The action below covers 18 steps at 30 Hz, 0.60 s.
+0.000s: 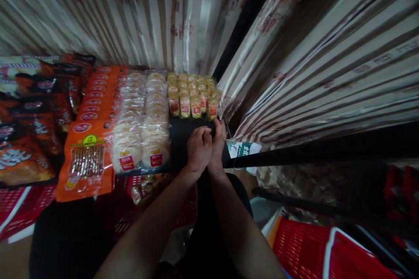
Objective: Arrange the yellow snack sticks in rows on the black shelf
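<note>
My left hand [199, 148] and my right hand [218, 146] are side by side, touching, over the bare black shelf [178, 139]. The left hand's fingers are curled inward; whatever they hold, if anything, is hidden. My right hand's fingers are bent and close together, with their tips just below the front right packet of a block of small yellow wrapped snacks [195, 107]. I cannot tell whether they touch it. These snacks stand in rows with red labels. To their left are two rows of clear-wrapped round pale crackers [155, 152].
Orange snack bags [87, 157] and dark orange packets [24, 161] fill the shelf's left. Striped curtains [131, 17] hang behind and to the right. Below are a red basket [147, 187] with small wrapped pieces and another red basket [301, 244]. A black rail [271, 157] runs rightward.
</note>
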Motion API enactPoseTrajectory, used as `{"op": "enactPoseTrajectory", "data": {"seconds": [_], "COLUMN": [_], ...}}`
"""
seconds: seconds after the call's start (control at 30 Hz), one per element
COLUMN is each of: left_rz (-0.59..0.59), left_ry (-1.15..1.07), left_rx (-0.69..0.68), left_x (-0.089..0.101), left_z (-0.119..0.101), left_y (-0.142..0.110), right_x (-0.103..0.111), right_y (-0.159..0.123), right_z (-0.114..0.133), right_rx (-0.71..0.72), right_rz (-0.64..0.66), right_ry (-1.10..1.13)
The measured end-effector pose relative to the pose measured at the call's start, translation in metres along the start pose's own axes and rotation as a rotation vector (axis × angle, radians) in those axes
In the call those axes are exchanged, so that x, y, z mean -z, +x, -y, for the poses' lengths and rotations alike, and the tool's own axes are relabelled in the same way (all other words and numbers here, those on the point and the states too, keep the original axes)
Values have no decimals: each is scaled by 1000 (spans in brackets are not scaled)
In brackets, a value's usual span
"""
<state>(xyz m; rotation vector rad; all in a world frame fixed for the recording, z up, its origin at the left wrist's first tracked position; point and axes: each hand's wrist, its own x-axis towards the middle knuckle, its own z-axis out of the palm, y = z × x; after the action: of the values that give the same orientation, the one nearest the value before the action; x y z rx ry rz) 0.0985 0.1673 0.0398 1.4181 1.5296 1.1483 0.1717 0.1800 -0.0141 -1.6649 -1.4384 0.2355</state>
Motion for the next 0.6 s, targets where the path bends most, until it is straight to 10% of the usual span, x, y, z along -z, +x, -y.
{"op": "enactPoseTrajectory", "data": {"seconds": [0.33, 0.6], "left_rz": [55, 38], "left_ry": [33, 173], "left_rx": [-123, 60], "left_x": [60, 99], "left_z": [34, 98], "left_y": [-86, -160], "right_x": [9, 4], "right_y": [-96, -177], "right_z": [49, 62], "right_rx": [103, 164], "right_rz": [112, 560], "right_ry": [205, 249]}}
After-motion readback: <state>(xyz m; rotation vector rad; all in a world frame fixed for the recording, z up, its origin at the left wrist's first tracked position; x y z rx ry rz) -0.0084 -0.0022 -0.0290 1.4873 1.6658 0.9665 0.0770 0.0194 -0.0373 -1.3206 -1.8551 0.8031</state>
